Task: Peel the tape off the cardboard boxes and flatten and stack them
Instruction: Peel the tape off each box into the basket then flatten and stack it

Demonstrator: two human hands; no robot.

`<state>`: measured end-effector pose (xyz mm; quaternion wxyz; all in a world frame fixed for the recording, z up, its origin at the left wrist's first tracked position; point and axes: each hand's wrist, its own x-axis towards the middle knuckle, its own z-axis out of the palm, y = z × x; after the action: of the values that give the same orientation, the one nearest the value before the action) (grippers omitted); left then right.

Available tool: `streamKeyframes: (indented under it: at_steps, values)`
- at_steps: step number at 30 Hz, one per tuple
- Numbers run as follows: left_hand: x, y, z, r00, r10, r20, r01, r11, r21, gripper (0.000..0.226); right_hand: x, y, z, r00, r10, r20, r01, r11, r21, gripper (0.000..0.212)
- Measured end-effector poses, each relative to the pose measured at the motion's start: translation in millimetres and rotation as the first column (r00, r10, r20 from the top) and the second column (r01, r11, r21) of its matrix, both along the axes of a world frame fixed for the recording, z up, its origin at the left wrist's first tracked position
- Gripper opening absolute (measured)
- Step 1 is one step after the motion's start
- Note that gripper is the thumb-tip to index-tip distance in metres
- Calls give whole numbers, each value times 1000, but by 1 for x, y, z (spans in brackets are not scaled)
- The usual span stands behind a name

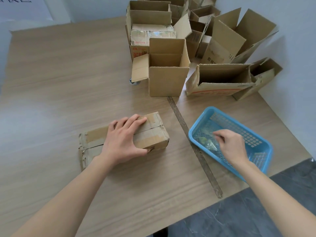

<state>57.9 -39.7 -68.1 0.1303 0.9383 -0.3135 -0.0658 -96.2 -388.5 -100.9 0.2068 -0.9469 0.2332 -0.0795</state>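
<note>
Taped box (152, 132): a small closed cardboard box lying on the wooden table (59, 82), near its middle, with brown tape across the top and down the near end.
Flat cardboard (90, 144): a torn, taped piece lying just left of the taped box and touching it, partly under the left forearm.
Left hand (123, 139): lies over the taped box, fingers spread across the top and curled over the far edge, thumb pressed against the near side, gripping it.
Right hand (232, 147): reaches into the blue basket (201, 120), fingertips bent down and pinching crumpled clear tape (208, 142) that lies in the basket's near-left corner.
Blue basket position: on the table to the right of the taped box, well apart from it.
Metal ruler (181, 120): lies flat between the taped box and the basket, running from the open boxes toward the table's near edge.
Open boxes (167, 79): several stand with flaps up at the far right of the table, against the wall.
</note>
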Motion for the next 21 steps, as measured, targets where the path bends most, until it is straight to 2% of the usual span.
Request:
streamKeyframes:
  at_steps: [4,7,10,12,14,19,21]
  values:
    - [0,0,-1,1000,9,0,-9,1000,-10,107,1,-9,-18,985,18,-171,-1,995,103,23]
    - [1,0,-2,1000,11,-7,-11,1000,-9,107,1,-9,-18,953,134,-274,-124,991,53,35]
    - [0,-1,-1,1000,10,-8,-10,1000,-17,107,1,-7,-11,909,154,-388,-197,978,-73,40]
    - [0,-1,0,1000,11,-4,-11,1000,-20,106,2,-7,-10,905,167,-390,-241,959,-149,30]
    - [0,-2,1,1000,10,-5,-10,1000,-19,106,2,-7,-12,925,171,-340,-233,961,-152,24]
    - [0,-1,2,1000,9,-2,-9,1000,-11,107,1,-7,-10,946,125,-300,-164,980,-110,42]
    - [0,-2,1,1000,8,1,-8,1000,-13,107,3,-6,-6,940,136,-314,-174,980,-97,56]
